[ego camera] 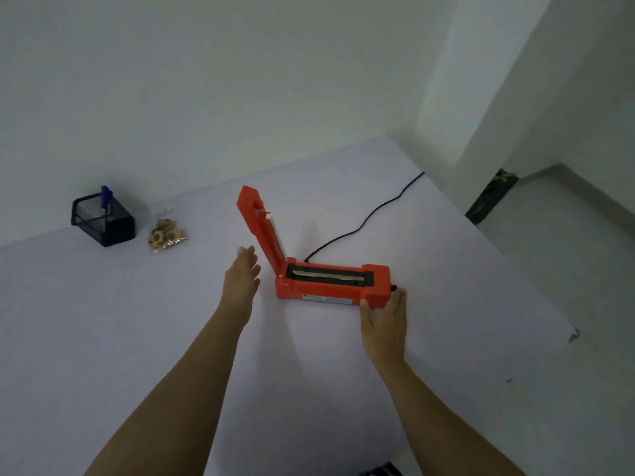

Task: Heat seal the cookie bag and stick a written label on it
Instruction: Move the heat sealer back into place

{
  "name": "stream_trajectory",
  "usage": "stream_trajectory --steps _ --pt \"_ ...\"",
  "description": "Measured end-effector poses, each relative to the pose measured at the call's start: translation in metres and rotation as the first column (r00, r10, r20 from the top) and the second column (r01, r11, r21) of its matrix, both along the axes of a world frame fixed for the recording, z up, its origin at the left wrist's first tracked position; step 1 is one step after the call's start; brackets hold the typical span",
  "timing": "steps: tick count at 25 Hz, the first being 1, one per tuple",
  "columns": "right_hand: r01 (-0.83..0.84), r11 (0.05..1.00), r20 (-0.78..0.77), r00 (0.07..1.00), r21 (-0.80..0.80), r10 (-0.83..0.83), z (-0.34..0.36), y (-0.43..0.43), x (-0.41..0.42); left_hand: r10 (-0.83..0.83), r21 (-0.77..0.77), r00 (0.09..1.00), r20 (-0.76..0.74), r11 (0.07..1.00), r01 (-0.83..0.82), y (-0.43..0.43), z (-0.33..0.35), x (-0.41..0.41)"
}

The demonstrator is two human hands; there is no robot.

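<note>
A red heat sealer lies on the white table with its lid arm raised almost upright at its left end. My right hand rests against the sealer's right front corner, thumb on the front face. My left hand hovers with fingers spread just left of the raised lid, touching nothing. A clear bag of cookies lies far left on the table, beside a black mesh holder that has a blue pen in it.
The sealer's black power cord runs back and right across the table toward the wall. The table's right edge drops to a pale floor, where a dark object leans by the wall.
</note>
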State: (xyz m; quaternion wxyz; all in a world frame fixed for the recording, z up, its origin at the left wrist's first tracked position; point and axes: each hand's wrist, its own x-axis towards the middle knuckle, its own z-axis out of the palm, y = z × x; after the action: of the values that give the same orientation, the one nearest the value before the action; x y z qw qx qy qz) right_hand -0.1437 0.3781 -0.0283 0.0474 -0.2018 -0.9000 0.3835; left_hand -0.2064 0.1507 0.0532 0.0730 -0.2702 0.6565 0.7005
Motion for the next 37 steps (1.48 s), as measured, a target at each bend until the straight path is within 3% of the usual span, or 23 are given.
stream_trajectory --steps 3,7,11,17,26,37 --pt "-0.018 0.993 -0.004 1.0 -0.118 0.018 -0.008 0.001 0.002 -0.127 0.044 0.989 0.082 0.991 0.124 0.005 -0.009 -0.008" --pt "-0.021 0.992 0.017 1.0 -0.123 0.023 -0.015 0.007 0.001 -0.252 0.122 0.964 0.089 0.963 0.241 0.016 -0.016 -0.007" --pt "-0.021 0.993 0.006 1.0 -0.118 0.022 -0.018 0.01 0.001 -0.298 -0.113 0.947 0.117 0.944 0.311 0.034 -0.021 -0.009" --pt "-0.047 0.982 -0.045 0.998 -0.186 0.039 -0.024 0.016 -0.018 -0.153 -0.287 0.983 0.104 0.941 0.177 0.056 -0.016 -0.008" --pt "-0.241 0.943 -0.097 0.97 -0.231 0.224 -0.02 0.016 -0.129 0.057 -0.245 0.991 0.123 0.969 -0.026 0.05 -0.019 -0.063" --pt "-0.278 0.932 -0.168 0.955 -0.234 0.243 -0.031 -0.016 -0.302 0.187 -0.268 0.98 0.065 0.95 -0.163 0.021 -0.034 -0.211"
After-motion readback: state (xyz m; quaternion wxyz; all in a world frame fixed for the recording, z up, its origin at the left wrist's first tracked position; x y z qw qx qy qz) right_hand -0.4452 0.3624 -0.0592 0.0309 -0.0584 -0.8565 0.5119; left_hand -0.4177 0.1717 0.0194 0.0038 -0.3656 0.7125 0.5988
